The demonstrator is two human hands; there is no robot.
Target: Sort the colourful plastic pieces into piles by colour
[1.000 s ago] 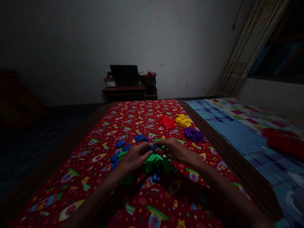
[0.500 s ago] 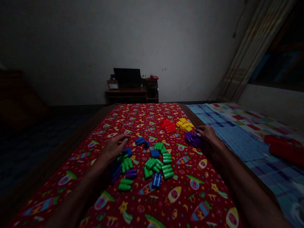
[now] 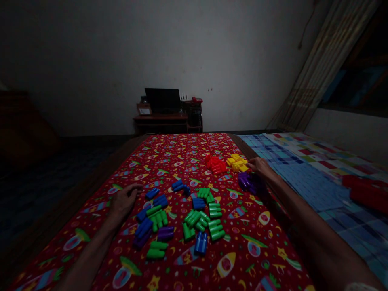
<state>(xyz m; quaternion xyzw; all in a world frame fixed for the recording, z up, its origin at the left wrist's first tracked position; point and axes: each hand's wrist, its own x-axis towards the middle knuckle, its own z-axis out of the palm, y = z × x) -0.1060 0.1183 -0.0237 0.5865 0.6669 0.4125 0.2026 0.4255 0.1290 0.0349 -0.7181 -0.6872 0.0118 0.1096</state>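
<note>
Presently, the left hand (image 3: pixel 123 201) is seen left of the frame's centre, with thumb and fingers loosely spread, near the blue blocks (image 3: pixel 152 193). The right hand (image 3: pixel 261 168) is held at centre right, beside the yellow blocks (image 3: pixel 237 163) and purple pile (image 3: pixel 246 182); whether anything is pinched there cannot be told. Green blocks (image 3: pixel 216 230) are scattered at lower centre.
</note>
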